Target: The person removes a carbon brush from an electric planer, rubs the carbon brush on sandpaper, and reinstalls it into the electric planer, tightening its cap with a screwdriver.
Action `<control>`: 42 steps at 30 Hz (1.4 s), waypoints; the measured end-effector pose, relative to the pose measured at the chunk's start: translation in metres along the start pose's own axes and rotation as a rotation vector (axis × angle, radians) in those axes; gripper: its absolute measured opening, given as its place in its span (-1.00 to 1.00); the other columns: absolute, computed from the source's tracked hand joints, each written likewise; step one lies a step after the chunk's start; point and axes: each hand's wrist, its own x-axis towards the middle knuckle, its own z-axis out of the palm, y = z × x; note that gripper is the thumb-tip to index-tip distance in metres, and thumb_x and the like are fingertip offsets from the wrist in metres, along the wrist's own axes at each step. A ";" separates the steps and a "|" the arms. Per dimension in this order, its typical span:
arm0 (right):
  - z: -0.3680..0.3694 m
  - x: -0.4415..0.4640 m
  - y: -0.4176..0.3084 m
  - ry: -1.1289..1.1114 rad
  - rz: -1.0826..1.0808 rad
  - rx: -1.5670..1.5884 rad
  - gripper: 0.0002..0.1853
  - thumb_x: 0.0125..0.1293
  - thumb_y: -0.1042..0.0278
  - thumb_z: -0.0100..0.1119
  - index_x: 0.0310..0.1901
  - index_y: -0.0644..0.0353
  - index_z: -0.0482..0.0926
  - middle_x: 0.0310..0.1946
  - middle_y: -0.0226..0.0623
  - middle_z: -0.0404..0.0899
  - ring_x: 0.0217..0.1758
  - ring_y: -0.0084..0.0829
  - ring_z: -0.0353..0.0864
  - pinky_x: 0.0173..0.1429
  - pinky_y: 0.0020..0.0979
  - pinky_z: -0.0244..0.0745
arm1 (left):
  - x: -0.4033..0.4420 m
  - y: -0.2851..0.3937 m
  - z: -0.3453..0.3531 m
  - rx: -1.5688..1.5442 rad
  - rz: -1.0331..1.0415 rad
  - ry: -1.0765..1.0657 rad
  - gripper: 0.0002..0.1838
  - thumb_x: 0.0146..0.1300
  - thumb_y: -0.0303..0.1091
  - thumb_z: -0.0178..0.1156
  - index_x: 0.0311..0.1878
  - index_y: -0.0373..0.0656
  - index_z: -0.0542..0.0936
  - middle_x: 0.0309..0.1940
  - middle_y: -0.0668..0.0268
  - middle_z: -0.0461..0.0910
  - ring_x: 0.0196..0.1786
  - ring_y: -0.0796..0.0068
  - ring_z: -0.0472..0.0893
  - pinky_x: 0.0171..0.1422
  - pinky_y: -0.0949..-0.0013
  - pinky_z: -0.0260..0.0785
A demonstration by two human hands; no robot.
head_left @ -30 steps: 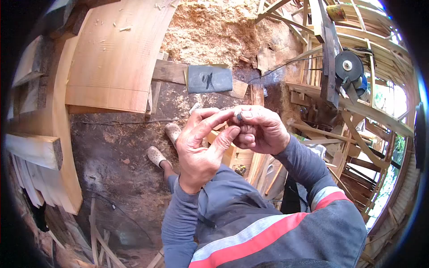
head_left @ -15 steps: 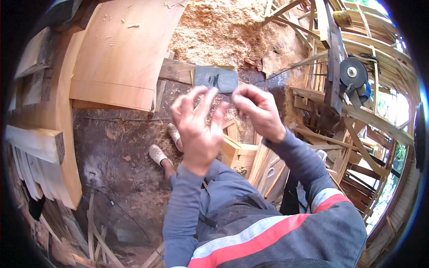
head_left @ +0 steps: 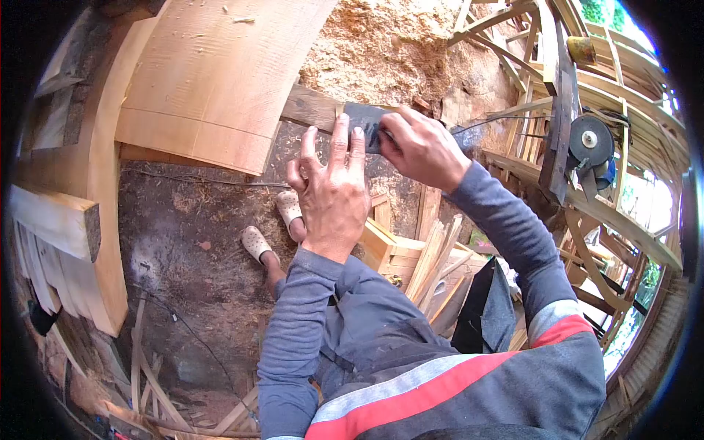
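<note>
A flat grey slab (head_left: 359, 117), like a sharpening stone, lies on a dark wooden board (head_left: 312, 106) that juts out beyond the big plank. My left hand (head_left: 331, 187) is open, its fingers spread, with the fingertips at the slab's near edge. On the slab's right part, my right hand (head_left: 425, 150) is closed, thumb and fingers pinched together. Dark smears show on the grey surface beside these fingers. Whatever the pinch holds, if anything, is hidden.
A wide pale plank (head_left: 213, 81) with shavings lies at upper left. Sawdust (head_left: 381, 51) is heaped behind the slab. A grinding wheel (head_left: 590, 139) stands at right. Wood offcuts (head_left: 433, 264) lean near my legs, and stacked boards (head_left: 55, 220) are at far left.
My right hand has come down onto the slab, covering its right part. My left hand has moved up slightly, its fingers now at the slab's edge. The view has shifted slightly.
</note>
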 end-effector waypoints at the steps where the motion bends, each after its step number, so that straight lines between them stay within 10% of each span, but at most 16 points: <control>1: 0.000 0.008 -0.003 -0.019 -0.028 -0.005 -0.80 0.28 0.43 0.30 -0.13 0.28 0.52 -0.30 -0.10 0.51 -0.28 -0.04 0.63 -0.21 -0.13 0.57 | 0.000 0.002 0.000 -0.019 -0.018 -0.001 -0.53 0.29 -0.24 0.31 0.29 0.10 0.65 0.51 0.48 0.37 0.49 0.02 0.21 0.47 -0.19 -0.05; 28: -0.034 -0.044 0.003 -0.113 0.036 0.002 -0.84 0.28 0.44 0.30 -0.19 0.26 0.52 -0.38 -0.13 0.49 -0.32 -0.08 0.62 -0.23 -0.16 0.58 | 0.001 -0.003 -0.011 -0.035 -0.005 -0.059 -0.44 0.18 -0.35 0.32 0.32 -0.01 0.63 0.56 0.37 0.30 0.51 -0.04 0.17 0.44 -0.18 0.02; 33: -0.069 -0.055 -0.046 0.050 0.781 1.243 -0.82 0.44 0.38 0.30 -0.04 0.28 0.62 -0.36 -0.37 0.64 -0.38 -0.57 0.58 -0.27 -0.49 0.50 | 0.008 0.023 -0.056 -0.493 -0.044 0.170 -0.61 0.22 -0.51 0.34 0.15 -0.18 0.72 0.31 0.22 0.57 0.40 0.08 0.34 0.51 0.15 0.17; 37: -0.082 -0.058 -0.069 0.000 0.873 2.045 -0.80 0.48 0.30 0.26 -0.03 0.25 0.62 -0.37 -0.44 0.57 -0.40 -0.60 0.54 -0.31 -0.54 0.41 | -0.006 0.035 -0.103 -1.471 -0.317 -0.105 -0.74 0.29 -0.53 0.39 0.05 -0.31 0.72 0.00 0.17 0.71 0.09 0.38 0.64 0.20 0.37 0.47; 42: -0.104 -0.067 -0.091 -0.111 0.744 2.257 -0.79 0.49 0.30 0.23 -0.01 0.25 0.59 -0.34 -0.43 0.54 -0.38 -0.56 0.49 -0.33 -0.50 0.38 | -0.014 0.053 -0.138 -1.423 -0.304 -0.102 -0.74 0.24 -0.56 0.44 0.01 -0.32 0.73 -0.05 0.22 0.63 0.01 0.49 0.60 0.11 0.46 0.45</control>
